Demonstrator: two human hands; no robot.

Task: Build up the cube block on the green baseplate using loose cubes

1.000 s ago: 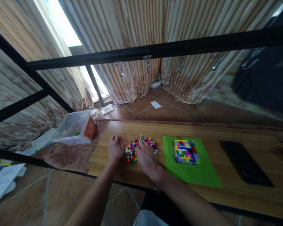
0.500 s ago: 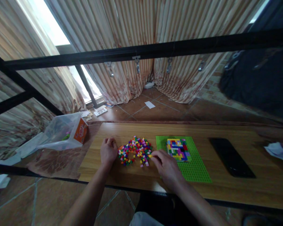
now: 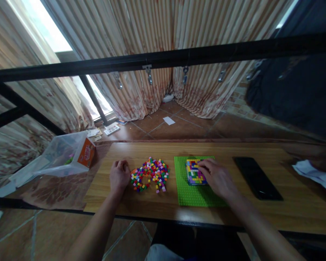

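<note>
On the green baseplate [image 3: 186, 195] stands a low, multicoloured block of small building bricks [image 3: 193, 174]. My right hand [image 3: 217, 177] reaches over its right side, thumb and finger pinched at the top. The small yellow brick carried there is hidden by the fingertips now. Left of the plate, a heap of loose coloured bricks [image 3: 154, 170] lies spread on the wooden table [image 3: 141, 208]. My left hand [image 3: 120, 175] rests at the heap's left edge, fingers curled in, with no brick visible in it.
A black phone-like slab [image 3: 258, 177] lies right of the plate, with crumpled white paper [image 3: 315, 175] farther right. Beyond the table's left end sits a clear plastic bin [image 3: 61, 152] with an orange label. A black metal rail [image 3: 165, 59] with hanging clips crosses ahead.
My right hand has moved right, from the heap's edge with a yellow brick to the top of the brick block. My left hand keeps its place beside the heap. The view has shifted slightly.
</note>
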